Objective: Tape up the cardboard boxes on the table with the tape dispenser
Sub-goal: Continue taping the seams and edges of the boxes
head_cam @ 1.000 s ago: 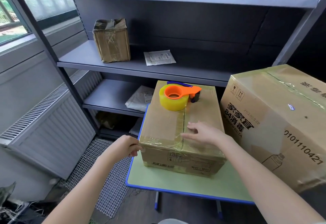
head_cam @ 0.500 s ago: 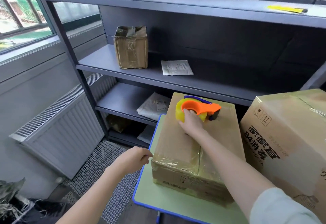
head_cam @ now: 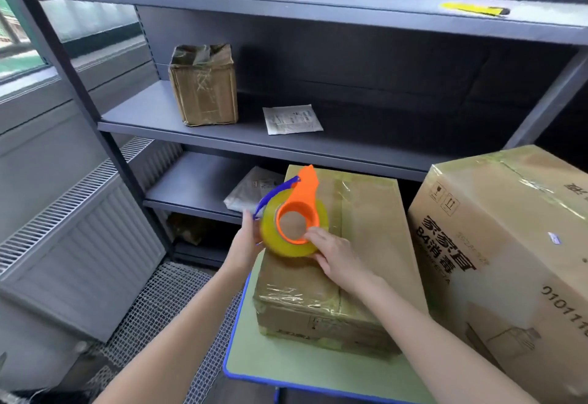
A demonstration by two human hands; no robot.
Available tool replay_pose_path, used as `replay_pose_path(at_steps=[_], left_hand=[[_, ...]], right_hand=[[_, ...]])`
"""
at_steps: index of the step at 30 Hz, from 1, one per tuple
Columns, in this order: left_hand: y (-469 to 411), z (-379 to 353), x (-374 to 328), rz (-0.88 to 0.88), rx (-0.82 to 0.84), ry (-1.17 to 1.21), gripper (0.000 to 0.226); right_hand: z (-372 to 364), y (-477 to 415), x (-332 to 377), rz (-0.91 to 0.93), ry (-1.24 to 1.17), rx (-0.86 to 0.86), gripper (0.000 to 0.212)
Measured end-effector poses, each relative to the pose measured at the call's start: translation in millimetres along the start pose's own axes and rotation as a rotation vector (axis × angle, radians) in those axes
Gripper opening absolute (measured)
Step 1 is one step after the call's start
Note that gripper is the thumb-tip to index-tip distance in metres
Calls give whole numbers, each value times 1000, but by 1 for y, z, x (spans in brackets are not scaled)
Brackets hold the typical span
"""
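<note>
An orange tape dispenser with a yellowish tape roll is lifted just above the left near part of a small taped cardboard box. My right hand grips the roll from the right, thumb at the core's rim. On the roll's left side is my left hand, fingers against it beside the blue handle. The small box lies on a green table with a blue edge. A large printed cardboard box stands at the right, wrapped in clear tape.
A grey metal shelf unit stands behind the table, holding a small worn box and a white packet. A yellow knife lies on the top shelf. A radiator lines the left wall above a mesh floor mat.
My right hand lifted the dispenser off the far end of the small box and brought it nearer. My left hand rose from beside the box's corner to touch the roll.
</note>
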State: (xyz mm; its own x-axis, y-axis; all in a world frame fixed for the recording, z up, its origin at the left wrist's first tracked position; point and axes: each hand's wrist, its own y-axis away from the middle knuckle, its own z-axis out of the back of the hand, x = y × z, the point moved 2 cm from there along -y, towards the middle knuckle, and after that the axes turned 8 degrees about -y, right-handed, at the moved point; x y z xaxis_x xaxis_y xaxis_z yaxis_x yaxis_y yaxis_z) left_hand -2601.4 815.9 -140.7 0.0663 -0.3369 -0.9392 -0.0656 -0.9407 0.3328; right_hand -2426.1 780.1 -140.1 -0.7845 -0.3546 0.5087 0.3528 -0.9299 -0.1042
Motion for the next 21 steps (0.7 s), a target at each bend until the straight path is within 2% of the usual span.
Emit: replay_pose_path(at_steps=[2,3,5,7,11,14,17,18,21], left_hand=[[-1,-5,-6,155,153,254,81],[0,-6,-7,206,220,327,85],[4,-8,-7,264,308,368,76],[8,-12,-3,277,323,343,61],[21,-29,2,202,420,444,37],[29,-36,3,96,451,478,43],[39,-47,5,-5,418,431,35],[43,-52,6,-42,407,420,33],[56,-68,11,-142,341,370,29]], right_hand=[[-4,13,-2,48,-44,26,42],[-2,18,-4,36,-78,16,41],[4,27,-8,1,-122,-16,39],[9,34,-10,2,-100,-50,39],[17,45,-12,-43,-134,-76,39],[23,46,-12,-104,-183,-59,48],[37,44,1,-281,-92,-42,43],[40,41,7,-337,-155,-89,48],[53,34,30,-468,-769,-258,68]])
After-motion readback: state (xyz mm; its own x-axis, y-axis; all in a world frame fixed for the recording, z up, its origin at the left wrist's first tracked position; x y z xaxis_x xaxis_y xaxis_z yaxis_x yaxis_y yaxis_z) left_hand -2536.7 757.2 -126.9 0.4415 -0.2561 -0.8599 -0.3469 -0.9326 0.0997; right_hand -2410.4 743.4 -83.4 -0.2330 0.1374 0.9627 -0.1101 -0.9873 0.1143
